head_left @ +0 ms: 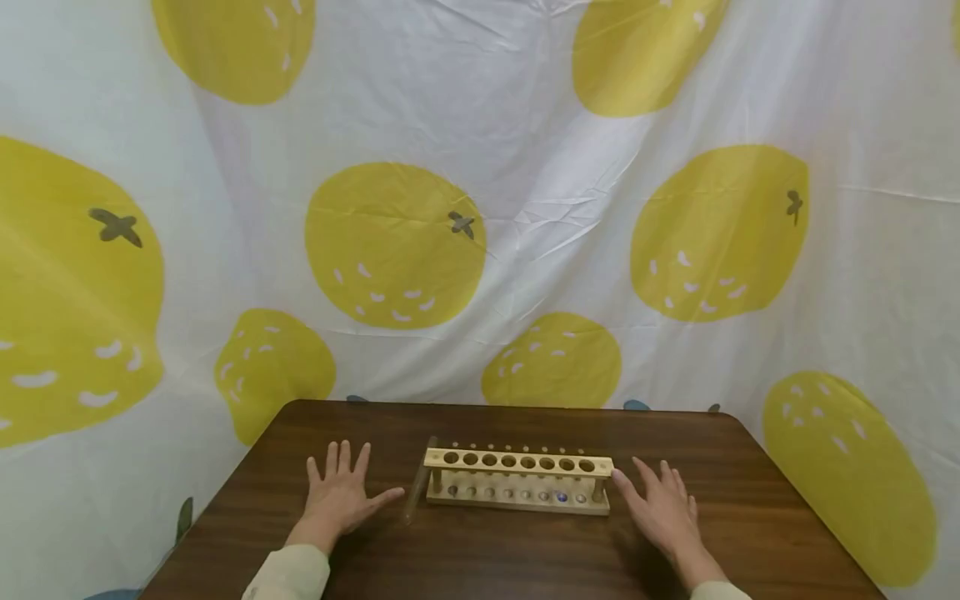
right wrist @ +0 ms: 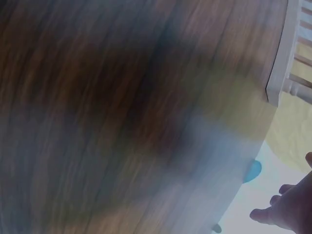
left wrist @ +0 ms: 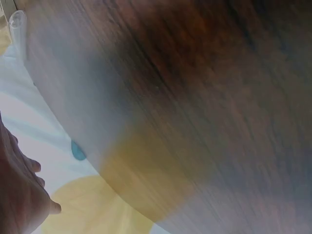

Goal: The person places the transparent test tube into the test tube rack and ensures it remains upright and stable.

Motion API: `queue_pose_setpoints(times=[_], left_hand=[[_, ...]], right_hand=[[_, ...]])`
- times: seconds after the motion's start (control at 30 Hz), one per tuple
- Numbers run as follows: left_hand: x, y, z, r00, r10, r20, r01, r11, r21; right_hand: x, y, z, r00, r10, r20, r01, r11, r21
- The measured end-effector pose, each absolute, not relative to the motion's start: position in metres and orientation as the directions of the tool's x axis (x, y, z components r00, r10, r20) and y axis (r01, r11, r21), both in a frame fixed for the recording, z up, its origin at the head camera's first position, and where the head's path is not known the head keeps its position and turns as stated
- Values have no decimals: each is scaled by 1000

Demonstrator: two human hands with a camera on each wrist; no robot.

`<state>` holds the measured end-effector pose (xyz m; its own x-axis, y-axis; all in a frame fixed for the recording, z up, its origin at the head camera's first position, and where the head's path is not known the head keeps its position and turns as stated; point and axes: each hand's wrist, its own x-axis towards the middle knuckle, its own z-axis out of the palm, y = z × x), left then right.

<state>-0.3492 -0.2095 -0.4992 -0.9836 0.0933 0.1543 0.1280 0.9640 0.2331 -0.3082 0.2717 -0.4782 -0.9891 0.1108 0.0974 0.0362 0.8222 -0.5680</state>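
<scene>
A wooden test tube rack stands on the table, with a row of round holes along its top bar. In its lower base, one spot near the right shows blue. A clear glass test tube lies on the table just left of the rack; its rounded end shows in the left wrist view. My left hand is spread flat with nothing in it, thumb pointing toward the tube. My right hand, fingers extended, holds nothing; its thumb is close to the rack's right end, and whether they touch I cannot tell.
The dark brown wooden table has rounded far corners. Behind it hangs a white cloth printed with yellow lemons, reaching down to the table's back edge. Pegs stick up along the rack's rear side.
</scene>
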Motion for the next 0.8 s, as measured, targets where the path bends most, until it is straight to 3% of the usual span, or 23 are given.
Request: queue_pose_setpoints(times=[0.37, 0.8], left_hand=[[-348, -203, -493, -986, 92, 139, 121, 967, 223], [-344, -199, -490, -986, 93, 140, 122, 969, 217]], right_hand=[[-313, 261, -475, -981, 137, 136, 10, 742, -670], [-317, 248, -477, -981, 189, 43, 54, 482, -875]])
